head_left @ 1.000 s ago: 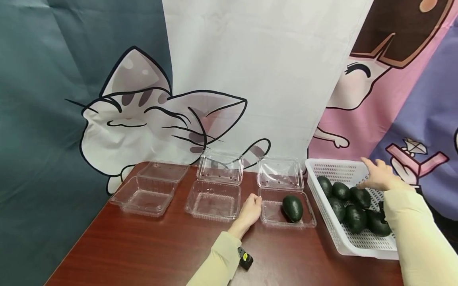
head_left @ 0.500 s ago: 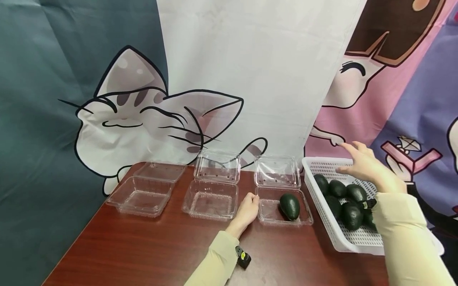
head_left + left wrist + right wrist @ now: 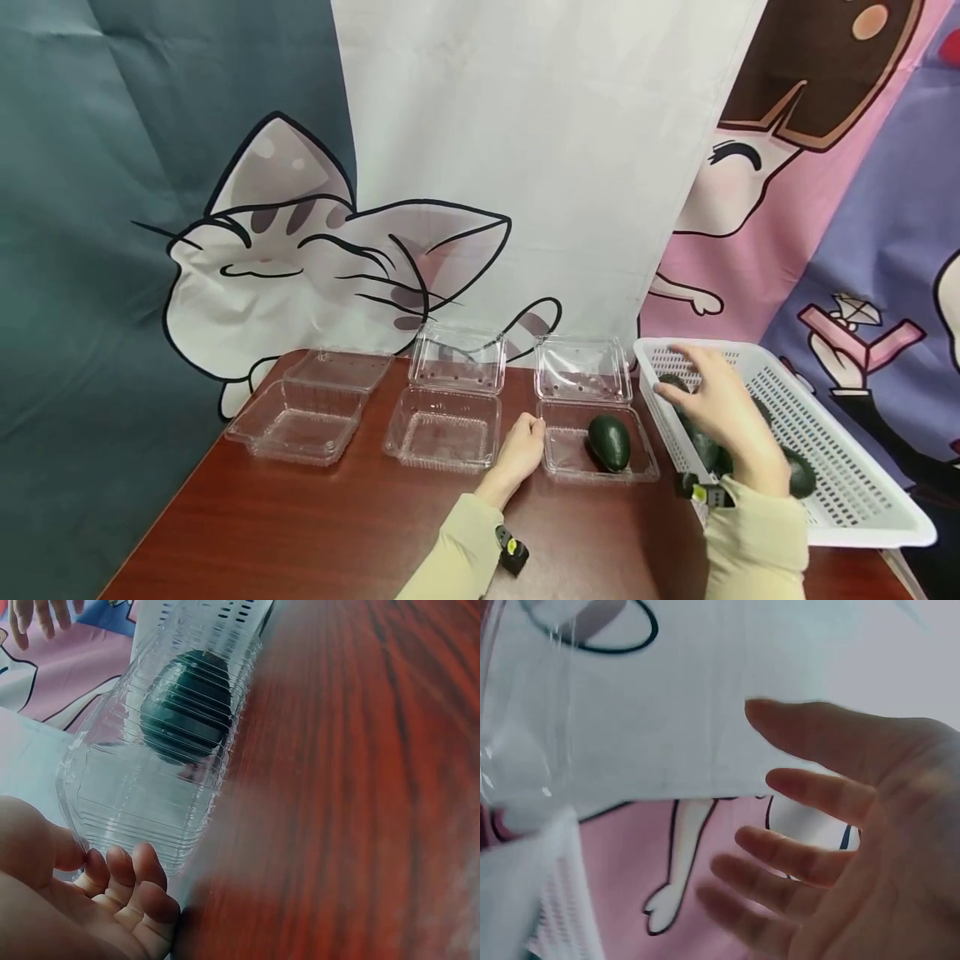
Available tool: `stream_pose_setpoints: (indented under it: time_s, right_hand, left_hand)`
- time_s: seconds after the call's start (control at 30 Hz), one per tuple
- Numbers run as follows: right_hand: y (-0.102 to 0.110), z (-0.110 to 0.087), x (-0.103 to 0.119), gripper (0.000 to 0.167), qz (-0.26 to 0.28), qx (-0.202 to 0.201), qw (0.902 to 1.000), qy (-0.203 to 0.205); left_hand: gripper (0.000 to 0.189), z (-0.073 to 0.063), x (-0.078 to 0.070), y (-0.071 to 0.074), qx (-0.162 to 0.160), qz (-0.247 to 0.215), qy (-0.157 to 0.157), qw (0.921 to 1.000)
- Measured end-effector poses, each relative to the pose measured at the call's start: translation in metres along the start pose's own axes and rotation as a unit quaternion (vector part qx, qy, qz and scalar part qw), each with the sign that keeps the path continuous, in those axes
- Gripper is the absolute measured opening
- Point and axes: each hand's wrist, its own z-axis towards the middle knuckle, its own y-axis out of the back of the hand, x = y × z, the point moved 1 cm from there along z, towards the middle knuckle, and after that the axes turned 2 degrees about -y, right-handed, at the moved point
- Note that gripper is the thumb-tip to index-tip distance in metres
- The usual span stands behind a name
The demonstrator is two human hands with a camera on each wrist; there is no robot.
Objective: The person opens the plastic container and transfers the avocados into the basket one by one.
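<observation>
My left hand [image 3: 520, 452] pinches the left rim of the right-hand clear plastic clamshell container [image 3: 564, 450] between thumb and curled fingers; the left wrist view shows this grip close up. One dark green avocado [image 3: 609, 443] lies in that container, towards its right side, and shows through the ribbed wall in the left wrist view. Over the left part of a white plastic basket [image 3: 877, 492] hovers my right hand [image 3: 720, 408], fingers spread and holding nothing. Several avocados [image 3: 801, 475] lie in the basket, partly hidden by this hand and forearm.
Two more clear clamshell containers stand to the left, the middle one [image 3: 442, 429] and the far-left one [image 3: 300, 425], with lids raised or laid back. All stand on a red-brown wooden table [image 3: 315, 525]. A printed cartoon curtain [image 3: 585, 167] hangs behind.
My right hand has moved left across the basket, from its right part to its left side, with nothing in it. The left hand keeps its grip on the container.
</observation>
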Motion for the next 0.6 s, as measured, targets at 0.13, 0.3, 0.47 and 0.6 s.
stream_pose_setpoints:
  time_s: [0.13,0.3,0.47,0.6]
  right_hand:
    - [-0.021,-0.022,0.008,0.053,0.036,-0.031,0.9984,-0.029]
    - [-0.045,-0.034,0.012,0.049,0.052,-0.036,0.996,-0.063]
    - [-0.07,-0.035,0.014,0.044,0.05,-0.016,0.9953,-0.082]
    - [-0.087,-0.035,0.016,0.043,0.036,0.004,0.9962,-0.079]
  left_hand:
    - [0.018,0.0,-0.001,-0.002,-0.003,0.003,-0.005,1.0]
    - [0.018,0.001,-0.002,-0.003,0.002,-0.003,-0.013,0.9999]
    - [0.018,0.0,0.001,-0.002,0.0,-0.009,-0.012,0.9999]
    - [0.018,-0.001,0.003,-0.002,0.001,-0.014,-0.015,0.9998]
